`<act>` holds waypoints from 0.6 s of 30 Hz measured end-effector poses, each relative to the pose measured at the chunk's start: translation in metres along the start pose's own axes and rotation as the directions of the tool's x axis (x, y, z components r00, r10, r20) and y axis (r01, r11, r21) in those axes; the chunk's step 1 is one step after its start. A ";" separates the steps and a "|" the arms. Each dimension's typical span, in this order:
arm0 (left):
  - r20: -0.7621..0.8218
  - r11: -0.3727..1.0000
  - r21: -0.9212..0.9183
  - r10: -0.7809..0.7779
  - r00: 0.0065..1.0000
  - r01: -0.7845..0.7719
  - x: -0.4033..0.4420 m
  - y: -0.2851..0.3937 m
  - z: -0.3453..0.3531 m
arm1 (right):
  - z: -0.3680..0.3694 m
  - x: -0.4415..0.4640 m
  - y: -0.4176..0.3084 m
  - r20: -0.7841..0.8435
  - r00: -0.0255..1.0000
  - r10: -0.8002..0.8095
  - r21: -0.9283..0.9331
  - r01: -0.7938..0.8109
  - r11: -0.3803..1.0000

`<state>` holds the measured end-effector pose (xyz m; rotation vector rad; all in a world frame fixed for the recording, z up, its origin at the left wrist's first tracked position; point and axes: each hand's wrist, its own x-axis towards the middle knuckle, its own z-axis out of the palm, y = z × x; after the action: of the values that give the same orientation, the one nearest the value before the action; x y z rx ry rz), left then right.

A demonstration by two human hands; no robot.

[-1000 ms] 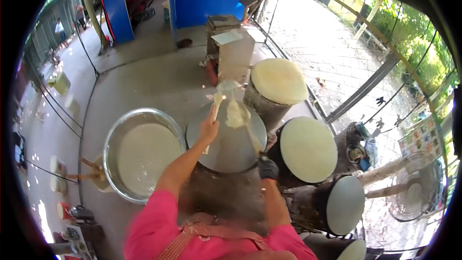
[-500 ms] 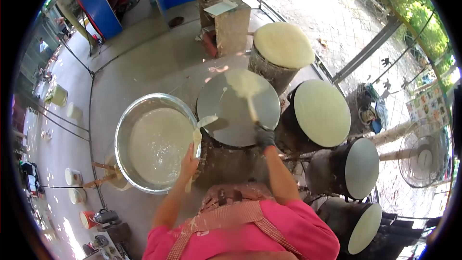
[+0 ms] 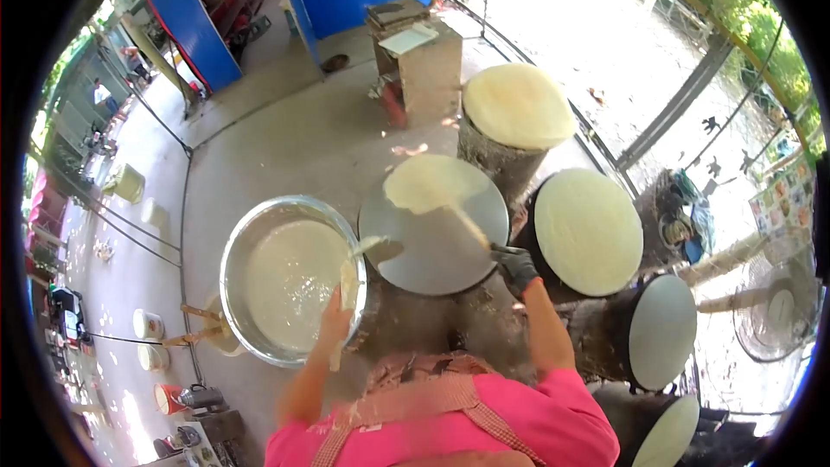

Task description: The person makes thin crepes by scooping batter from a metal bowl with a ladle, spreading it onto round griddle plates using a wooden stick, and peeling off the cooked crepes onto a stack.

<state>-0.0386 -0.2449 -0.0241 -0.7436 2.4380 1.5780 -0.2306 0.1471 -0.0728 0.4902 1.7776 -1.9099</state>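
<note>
My bare left hand is closed on a batter-coated ladle at the right rim of a metal basin. Pale liquid batter fills much of the basin. The ladle's head points toward the round griddle beside it. My right hand, in a dark glove, grips the wooden handle of a spreader. Its far end lies in a patch of batter on the griddle's far part, so its head is hard to make out.
A batter-covered griddle stands beyond; another is close right. Nearer me are a grey griddle and a pale one. A box-like stand is at the back, a fan far right.
The batter patch has spread leftward into a wider, rounder shape. My right hand has moved right, and the spreader handle is more slanted. The whole view has shifted slightly.
</note>
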 end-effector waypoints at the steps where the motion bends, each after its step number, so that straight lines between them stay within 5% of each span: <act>1: -0.013 0.999 0.021 -0.044 0.999 0.044 -0.002 0.014 0.000 | -0.010 0.030 0.004 -0.053 0.998 -0.019 0.106 0.025 0.994; 2: -0.006 0.997 -0.020 -0.068 0.998 0.068 -0.002 0.018 0.002 | -0.015 0.044 0.006 -0.111 0.994 -0.021 0.211 0.044 0.976; 3: 0.005 0.994 -0.061 -0.095 0.995 0.095 -0.003 0.019 0.004 | 0.002 0.030 -0.017 -0.112 0.988 0.107 0.045 -0.102 0.994; 5: 0.008 0.981 -0.153 -0.123 0.992 0.122 -0.006 0.032 0.010 | 0.029 0.018 -0.022 0.123 0.987 0.103 -0.103 -0.090 0.991; 6: 0.052 0.916 -0.360 -0.170 0.984 0.177 -0.013 0.035 0.008 | 0.032 0.016 -0.016 0.191 0.975 0.112 -0.122 -0.090 0.988; 8: 0.146 0.649 -0.718 -0.210 0.967 0.250 -0.023 0.038 0.000 | -0.016 0.043 0.014 0.327 0.936 -0.130 -0.183 0.198 0.963; 10: 0.143 0.646 -0.745 -0.088 0.986 0.166 -0.042 0.064 -0.013 | -0.030 0.025 -0.043 0.254 0.967 -0.004 -0.277 0.077 0.958; 11: 0.132 0.647 -0.749 -0.067 0.989 0.143 -0.056 0.083 -0.015 | -0.037 0.079 -0.030 0.171 0.984 0.046 -0.006 -0.045 0.999; 13: 0.134 0.600 -0.781 -0.104 0.986 0.170 -0.066 0.079 -0.012 | -0.034 0.114 -0.026 0.112 0.981 0.157 0.086 -0.167 0.982; 15: 0.278 0.352 -0.897 -0.023 0.960 0.268 -0.053 0.040 -0.005 | 0.009 0.042 -0.079 0.275 0.913 0.300 -0.235 -0.238 0.942; 17: 0.417 0.117 -0.908 0.192 0.888 0.401 -0.050 0.007 0.006 | 0.004 0.046 -0.021 0.319 0.943 0.098 -0.222 -0.026 0.975; 18: 0.483 0.047 -0.866 0.339 0.807 0.499 -0.051 -0.008 0.012 | 0.002 0.034 -0.038 0.346 0.928 0.139 -0.256 -0.049 0.965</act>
<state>0.0080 -0.2202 -0.0167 -0.2892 0.3845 2.7873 -0.2801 0.1435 -0.0601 0.1210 1.6764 -1.5663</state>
